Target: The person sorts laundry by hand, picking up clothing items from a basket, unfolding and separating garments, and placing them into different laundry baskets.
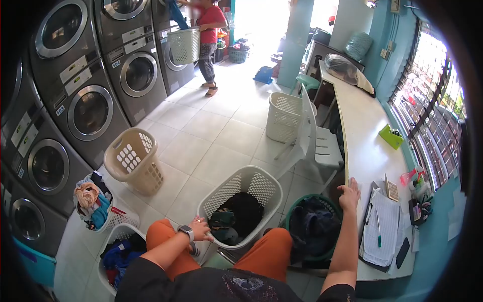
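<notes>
My left hand [200, 229], with a watch on the wrist, holds the near left rim of a white laundry basket [271, 194] standing between my knees. Dark clothes [241, 210] lie at the bottom of it, with dark green pieces [223, 225] close to my fingers. My right hand [350, 194] rests at the edge of the long white counter [365, 146], fingers stretched out and nothing held. Beside that hand, a clipboard with papers [382, 226] lies on the counter with a pen [379, 232] on top.
A green basket of dark clothes [316, 226] stands under my right arm. Filled baskets [108, 221] and a beige basket [133, 161] are at left, before stacked machines [90, 113]. White chairs [322, 146] flank the counter. A person in red [211, 22] holds a basket [184, 46].
</notes>
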The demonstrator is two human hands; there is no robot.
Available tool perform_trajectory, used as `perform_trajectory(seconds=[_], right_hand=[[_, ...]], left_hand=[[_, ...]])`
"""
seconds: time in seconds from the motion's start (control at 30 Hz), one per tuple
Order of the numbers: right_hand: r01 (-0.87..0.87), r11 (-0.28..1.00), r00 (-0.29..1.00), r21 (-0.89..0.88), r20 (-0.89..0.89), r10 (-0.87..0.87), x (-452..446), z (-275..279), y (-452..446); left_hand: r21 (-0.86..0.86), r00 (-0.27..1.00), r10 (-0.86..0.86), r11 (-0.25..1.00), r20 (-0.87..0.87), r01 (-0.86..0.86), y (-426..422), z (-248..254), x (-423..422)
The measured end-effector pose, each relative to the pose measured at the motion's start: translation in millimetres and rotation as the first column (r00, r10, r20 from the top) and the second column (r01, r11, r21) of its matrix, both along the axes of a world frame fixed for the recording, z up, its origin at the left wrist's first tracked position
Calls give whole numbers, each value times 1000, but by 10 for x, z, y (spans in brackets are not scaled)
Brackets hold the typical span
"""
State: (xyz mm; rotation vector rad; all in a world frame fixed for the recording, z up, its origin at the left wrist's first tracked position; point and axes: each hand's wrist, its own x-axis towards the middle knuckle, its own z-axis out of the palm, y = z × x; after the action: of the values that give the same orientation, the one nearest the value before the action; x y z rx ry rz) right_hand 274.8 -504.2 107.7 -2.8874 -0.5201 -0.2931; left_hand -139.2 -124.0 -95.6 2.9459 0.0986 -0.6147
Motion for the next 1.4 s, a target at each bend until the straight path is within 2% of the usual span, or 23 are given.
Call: perform_trajectory(seconds=[0.03,0.1,0.17,0.27,0.33,0.37,0.4,0.53,0.67,0.73,0.77,0.83,0.87,0.93,1.07,1.13,1.2,1.23,1.3,1.33,1.37,1.4], right_hand=[[-6,1000,1000,8,8,6,-1,-1,-7],[-3,1000,1000,10,8,3,-7,3,-12],[-2,1000,1000,7,-5,2,-25,26,1],[12,1000,1000,-8,-23,-12,-15,25,5],[12,1000,1000,-13,-15,-12,0,29,-7],[5,1000,1000,-24,-16,-6,-6,16,-6],[4,1000,1000,-21,-19,-4,-17,6,-8],[-4,1000,1000,1,-23,4,-8,6,-22],[-2,1000,1000,4,-20,2,-19,31,-11],[-11,1000,1000,7,-27,11,-6,14,-9],[4,1000,1000,15,-30,-4,1,13,-7],[6,1000,1000,3,-30,-6,-7,25,6],[25,1000,999,-11,-29,-25,-16,25,9],[18,1000,999,-4,-27,-19,-25,18,13],[36,999,999,-33,-24,-37,-36,55,42],[14,999,1000,-40,-22,-15,-27,63,50],[26,999,1000,-47,-4,-26,-17,41,49],[15,999,1000,-32,5,-15,-15,26,45],[13,999,1000,-39,14,-12,-12,23,48],[13,999,999,-46,30,-12,-14,19,50],[12,999,1000,-49,23,-11,-4,-2,45],[-15,999,999,-44,47,17,21,-28,37]], left_hand=[[3,1000,-7,1000,1,7,42,-26,-42],[-43,964,-140,987,228,154,158,-81,-122],[11,955,-182,983,235,185,324,-193,-151],[82,932,-246,969,265,232,295,-72,-90],[177,946,-254,959,200,220,233,-127,-92],[190,895,-293,952,338,240,178,-162,-116],[192,896,-292,952,335,239,71,-173,-159],[56,900,-166,986,404,156,-617,-161,-140],[-26,923,-44,998,383,58,-788,-107,-92],[-123,914,-88,981,397,148,-750,-121,-113],[-123,916,-71,984,394,130,-757,-142,-103],[-264,864,-88,933,495,246,-808,-264,-54],[-260,868,-81,936,491,235,-844,-315,-44],[-365,879,-2,909,478,200,-892,-329,-24],[-382,894,86,919,440,100,-822,-275,104],[-276,861,74,958,504,79,-572,-370,285],[-176,741,34,978,671,114,-165,-604,681],[-100,717,-6,989,697,105,71,-514,944],[70,764,-23,997,644,-29,649,-655,1523],[189,912,163,950,377,-248,893,-441,1859],[110,726,335,865,600,-490,1163,-393,2042],[-7,587,696,647,413,-763,1355,-129,2322]])
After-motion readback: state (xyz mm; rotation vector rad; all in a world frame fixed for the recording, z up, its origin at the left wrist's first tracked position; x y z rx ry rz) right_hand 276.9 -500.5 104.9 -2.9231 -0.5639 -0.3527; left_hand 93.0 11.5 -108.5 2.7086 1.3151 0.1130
